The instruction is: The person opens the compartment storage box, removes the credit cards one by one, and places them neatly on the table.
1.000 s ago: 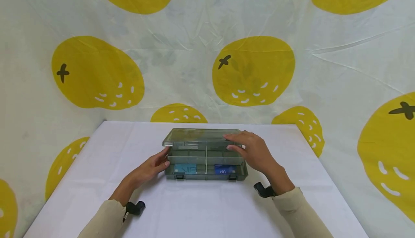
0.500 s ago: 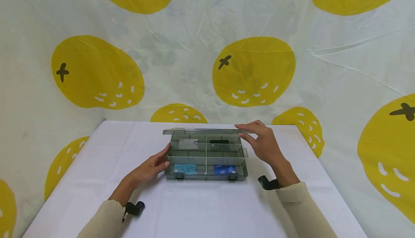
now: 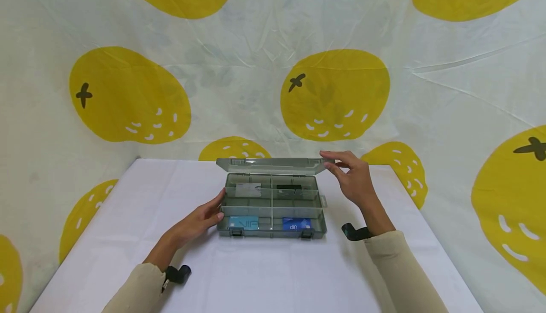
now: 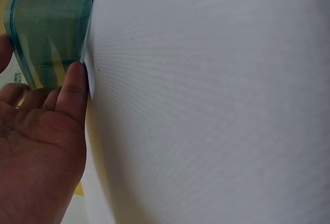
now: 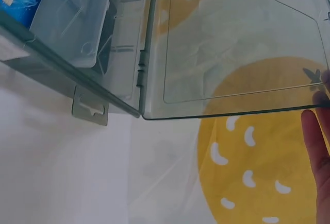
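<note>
A translucent grey-green compartment box (image 3: 273, 233) stands on the table with its hinged lid (image 3: 273, 165) raised at the back. My left hand (image 3: 198, 218) rests against the box's left wall, thumb toward the front; in the left wrist view its fingers (image 4: 72, 92) touch that wall. At the lid's right corner, my right hand (image 3: 351, 175) pinches the edge between thumb and fingers. Inside lie a light blue VIP card (image 3: 244, 222) front left, a dark blue VIP card (image 3: 296, 223) front right, a whitish card (image 3: 248, 189) back left and a black card (image 3: 289, 188) back right.
Clear dividers (image 3: 271, 204) split the box into several compartments. Two latches, one of them the right latch (image 3: 306, 233), sit on its front, and a hanging tab (image 5: 90, 106) juts from its right side. A white cloth (image 3: 273, 275) covers the table; a fruit-print curtain hangs behind.
The right hand has swung the lid up and back, moving up and to the right. The back compartments and their cards now show. The left hand has stayed at the box's left side.
</note>
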Available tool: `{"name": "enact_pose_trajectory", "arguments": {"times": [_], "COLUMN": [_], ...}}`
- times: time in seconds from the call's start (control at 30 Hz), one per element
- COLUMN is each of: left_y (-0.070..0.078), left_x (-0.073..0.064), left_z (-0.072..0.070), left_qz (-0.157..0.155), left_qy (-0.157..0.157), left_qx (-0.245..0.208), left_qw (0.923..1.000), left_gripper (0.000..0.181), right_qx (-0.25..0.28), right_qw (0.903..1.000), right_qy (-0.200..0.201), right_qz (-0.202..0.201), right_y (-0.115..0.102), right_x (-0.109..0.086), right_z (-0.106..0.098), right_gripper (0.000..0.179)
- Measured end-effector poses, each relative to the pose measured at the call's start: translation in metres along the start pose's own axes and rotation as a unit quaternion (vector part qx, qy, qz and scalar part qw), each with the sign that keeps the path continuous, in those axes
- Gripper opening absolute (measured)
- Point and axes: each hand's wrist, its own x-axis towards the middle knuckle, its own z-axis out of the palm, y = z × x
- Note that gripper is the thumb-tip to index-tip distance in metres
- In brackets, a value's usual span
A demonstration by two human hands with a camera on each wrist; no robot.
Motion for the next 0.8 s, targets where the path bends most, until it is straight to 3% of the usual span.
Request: {"name": "enact_pose_trajectory", "arguments": {"times": [0.17, 0.37, 0.8], "left_y": [0.001, 0.002, 0.0], "left_x": [0.0, 0.0, -0.001], "left_z": [0.0, 0.001, 0.001], "left_qz": [0.004, 0.008, -0.002], "left_qy": [-0.002, -0.003, 0.001], "left_qx": [-0.003, -0.011, -0.006], "left_qw": [1.0, 0.9999, 1.0], "left_gripper": [0.082, 0.081, 0.08], "right_qx": [0.059, 0.122, 0.181], "right_qw": [0.9973, 0.9877, 0.9694], "right_qy": [0.015, 0.042, 0.089], "right_qz": [0.041, 0.087, 0.139], "right_y": [0.005, 0.011, 0.025], "right_x": [0.009, 0.02, 0.035], "right_z": [0.001, 0.003, 0.011], "right_gripper": [0.029, 0.022, 0.023]}}
